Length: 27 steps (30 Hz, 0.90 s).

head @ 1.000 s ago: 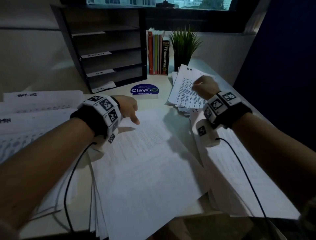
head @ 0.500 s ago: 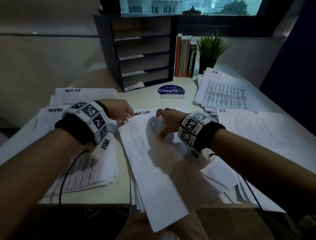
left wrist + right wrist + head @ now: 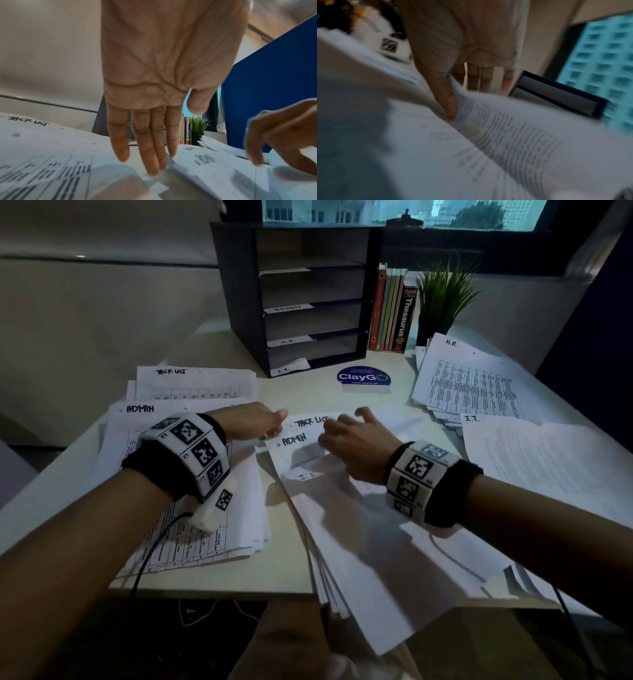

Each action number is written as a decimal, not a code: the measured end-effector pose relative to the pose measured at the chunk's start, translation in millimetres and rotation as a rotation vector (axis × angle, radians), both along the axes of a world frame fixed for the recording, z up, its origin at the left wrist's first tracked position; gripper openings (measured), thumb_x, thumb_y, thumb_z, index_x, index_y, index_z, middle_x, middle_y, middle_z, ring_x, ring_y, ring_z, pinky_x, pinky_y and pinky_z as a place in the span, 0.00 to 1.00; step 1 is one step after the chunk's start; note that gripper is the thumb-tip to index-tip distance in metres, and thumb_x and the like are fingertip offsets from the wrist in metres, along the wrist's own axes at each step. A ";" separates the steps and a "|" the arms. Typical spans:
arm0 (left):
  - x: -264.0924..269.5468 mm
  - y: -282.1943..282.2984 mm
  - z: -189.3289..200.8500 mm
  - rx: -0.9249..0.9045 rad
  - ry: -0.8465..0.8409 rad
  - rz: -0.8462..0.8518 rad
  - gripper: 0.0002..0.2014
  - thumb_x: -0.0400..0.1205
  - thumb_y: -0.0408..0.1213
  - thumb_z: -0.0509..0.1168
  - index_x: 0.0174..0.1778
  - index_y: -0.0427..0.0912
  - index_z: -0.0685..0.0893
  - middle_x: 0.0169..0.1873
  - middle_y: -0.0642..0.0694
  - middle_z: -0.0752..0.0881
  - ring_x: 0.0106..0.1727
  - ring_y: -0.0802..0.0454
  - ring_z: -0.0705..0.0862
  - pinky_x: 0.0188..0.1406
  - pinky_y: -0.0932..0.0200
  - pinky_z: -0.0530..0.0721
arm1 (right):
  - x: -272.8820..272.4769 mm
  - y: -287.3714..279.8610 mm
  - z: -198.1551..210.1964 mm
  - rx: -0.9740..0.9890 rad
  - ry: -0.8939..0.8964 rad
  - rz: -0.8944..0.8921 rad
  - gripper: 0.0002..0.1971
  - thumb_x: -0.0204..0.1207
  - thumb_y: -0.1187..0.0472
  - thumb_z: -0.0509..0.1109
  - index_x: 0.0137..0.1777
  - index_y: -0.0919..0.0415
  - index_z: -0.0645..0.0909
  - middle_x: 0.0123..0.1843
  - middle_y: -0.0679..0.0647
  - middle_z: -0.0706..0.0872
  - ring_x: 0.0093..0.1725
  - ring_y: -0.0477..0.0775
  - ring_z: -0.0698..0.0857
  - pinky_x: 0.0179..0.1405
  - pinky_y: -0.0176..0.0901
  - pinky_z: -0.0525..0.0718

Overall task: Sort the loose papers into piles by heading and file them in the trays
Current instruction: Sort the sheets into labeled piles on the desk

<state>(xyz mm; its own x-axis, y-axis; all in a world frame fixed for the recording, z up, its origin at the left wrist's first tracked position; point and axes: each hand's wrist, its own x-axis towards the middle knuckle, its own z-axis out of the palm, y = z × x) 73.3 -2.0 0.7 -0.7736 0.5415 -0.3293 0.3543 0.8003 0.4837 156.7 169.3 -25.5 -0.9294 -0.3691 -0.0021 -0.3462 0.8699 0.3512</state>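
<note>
My right hand (image 3: 356, 445) has slid up the loose papers (image 3: 359, 529), thumb pinching thin, floppy sheets; left hand (image 3: 255, 419) flat, grip relaxed. Lift by top corners.

Bare desk (image 3: 308, 397) before the trays (image 3: 308, 313); paper piles (image 3: 191, 392) flank it

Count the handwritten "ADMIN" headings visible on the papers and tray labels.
3: the left pile's top sheet, the sheet under the right hand, and a tray label. Covered sheets may hide more.

Office desk (image 3: 294, 402), labelled filing trays (image 3: 308, 302), headed papers (image 3: 472, 378), reference books (image 3: 394, 309), potted plant (image 3: 442, 299)
</note>
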 end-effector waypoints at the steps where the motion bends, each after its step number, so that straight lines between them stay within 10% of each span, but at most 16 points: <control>1: -0.7 -1.2 -2.1 -0.013 -0.015 0.017 0.26 0.87 0.48 0.47 0.64 0.32 0.79 0.61 0.36 0.82 0.54 0.47 0.81 0.45 0.60 0.74 | 2.7 -1.3 -3.9 0.025 -0.019 0.039 0.18 0.79 0.62 0.60 0.69 0.57 0.70 0.68 0.54 0.74 0.67 0.56 0.74 0.70 0.54 0.65; 5: 1.8 -7.3 -6.0 0.020 0.018 0.000 0.18 0.86 0.42 0.55 0.55 0.33 0.85 0.55 0.40 0.87 0.47 0.48 0.87 0.54 0.58 0.77 | 4.2 -1.1 -8.9 0.054 -0.042 0.057 0.15 0.81 0.63 0.57 0.67 0.57 0.71 0.65 0.54 0.79 0.63 0.57 0.78 0.62 0.49 0.69; 9: 14.4 -4.1 -3.2 -0.044 0.118 -0.120 0.17 0.85 0.41 0.57 0.68 0.39 0.79 0.67 0.46 0.80 0.64 0.48 0.81 0.70 0.55 0.72 | -0.3 2.5 -3.5 -0.092 -0.066 -0.013 0.17 0.81 0.62 0.58 0.69 0.61 0.64 0.61 0.58 0.82 0.55 0.61 0.82 0.52 0.46 0.72; 15: 20.4 2.2 -5.9 -0.050 0.208 -0.222 0.10 0.83 0.42 0.61 0.41 0.41 0.83 0.34 0.49 0.80 0.37 0.55 0.76 0.39 0.60 0.71 | -4.2 4.8 -2.9 -0.171 -0.102 -0.100 0.38 0.76 0.62 0.68 0.80 0.57 0.50 0.69 0.58 0.72 0.55 0.65 0.82 0.47 0.52 0.80; 18: 17.4 -1.5 -2.5 -0.006 0.145 -0.236 0.14 0.83 0.42 0.61 0.30 0.48 0.77 0.30 0.53 0.76 0.35 0.54 0.74 0.38 0.60 0.69 | -4.9 5.7 -3.3 -0.114 -0.053 -0.079 0.32 0.76 0.62 0.68 0.76 0.58 0.56 0.68 0.57 0.76 0.53 0.63 0.83 0.48 0.50 0.79; 22: 12.8 -6.8 -4.4 0.084 0.136 -0.095 0.13 0.83 0.38 0.61 0.60 0.41 0.84 0.59 0.47 0.84 0.60 0.51 0.80 0.62 0.58 0.73 | -8.6 13.0 3.6 -0.365 -0.223 -0.185 0.28 0.70 0.57 0.75 0.67 0.57 0.67 0.65 0.51 0.81 0.57 0.58 0.82 0.56 0.52 0.81; 27: 12.7 -2.9 -8.5 0.155 0.233 0.015 0.13 0.79 0.32 0.67 0.60 0.39 0.85 0.52 0.41 0.88 0.45 0.55 0.83 0.49 0.67 0.74 | -11.3 18.1 24.7 -1.050 -0.590 -0.351 0.32 0.73 0.36 0.55 0.65 0.61 0.77 0.63 0.51 0.82 0.58 0.52 0.82 0.64 0.48 0.77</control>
